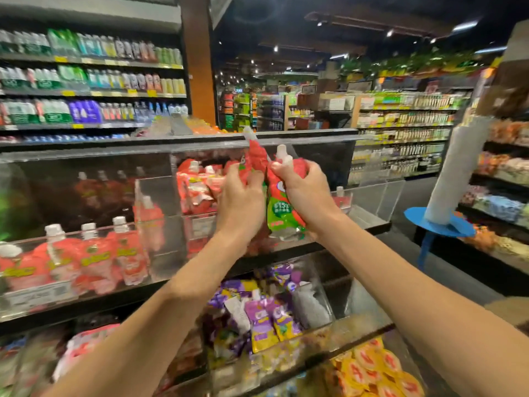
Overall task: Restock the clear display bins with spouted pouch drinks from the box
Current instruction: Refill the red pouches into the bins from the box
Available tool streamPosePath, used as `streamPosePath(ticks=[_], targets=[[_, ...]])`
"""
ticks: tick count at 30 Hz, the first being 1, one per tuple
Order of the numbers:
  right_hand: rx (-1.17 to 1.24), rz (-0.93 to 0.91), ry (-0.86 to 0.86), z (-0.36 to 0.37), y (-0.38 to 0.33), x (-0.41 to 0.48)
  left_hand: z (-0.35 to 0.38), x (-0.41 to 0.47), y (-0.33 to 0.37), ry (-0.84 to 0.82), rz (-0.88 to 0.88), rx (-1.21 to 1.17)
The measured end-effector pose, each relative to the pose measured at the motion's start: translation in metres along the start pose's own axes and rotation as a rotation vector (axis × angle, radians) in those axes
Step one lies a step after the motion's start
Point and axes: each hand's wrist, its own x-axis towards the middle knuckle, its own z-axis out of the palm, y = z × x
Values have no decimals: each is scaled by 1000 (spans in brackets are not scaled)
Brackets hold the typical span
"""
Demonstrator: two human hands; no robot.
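Both hands are raised in front of the clear display bin (372, 193) on the upper tier. My left hand (239, 202) grips a red spouted pouch (255, 159) with its white cap pointing up. My right hand (307, 193) grips another red and green spouted pouch (282, 216) by its upper part, beside the first. Behind my hands the bin holds a heap of red pouches (197, 184). The box is not in view.
The bin to the left holds upright pink pouches (94, 259). A lower tier holds purple pouches (263, 319) and orange packs (378, 365). Bottle shelves (91, 90) stand behind. A white roll on a blue holder (446, 196) stands at the right by the aisle.
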Motion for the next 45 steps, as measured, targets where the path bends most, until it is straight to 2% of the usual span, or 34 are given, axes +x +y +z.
streamPosePath(ticks=[3, 5, 8, 12, 14, 18, 24, 29, 34, 38, 41, 45], targets=[[171, 46, -52, -53, 12, 35, 38, 4, 5, -154, -116, -132], [282, 85, -91, -94, 26, 59, 76, 10, 3, -162, -165, -132], [286, 147, -122, -150, 35, 92, 133, 14, 1, -200, -178, -80], [273, 141, -187, -197, 22, 125, 189, 16, 22, -304, -269, -23], [254, 98, -191, -206, 3, 146, 204, 29, 39, -316, -301, -7], [259, 46, -229, -207, -25, 180, 217, 52, 66, -226, -236, -204], [92, 215, -308, -209, -2, 192, 225, 56, 63, -364, -292, -155], [33, 270, -274, -215, 16, 215, 229, 79, 36, -111, -306, -16], [61, 358, -397, -215, 24, 235, 239, 91, 18, -84, -283, 0], [91, 409, -511, -207, 39, 256, 252, 101, 15, -123, -378, -94], [21, 358, -575, -208, 47, 278, 261, 107, 14, -173, -418, -66], [-113, 99, -601, -208, 53, 312, 283, 118, 7, -23, -421, -42]])
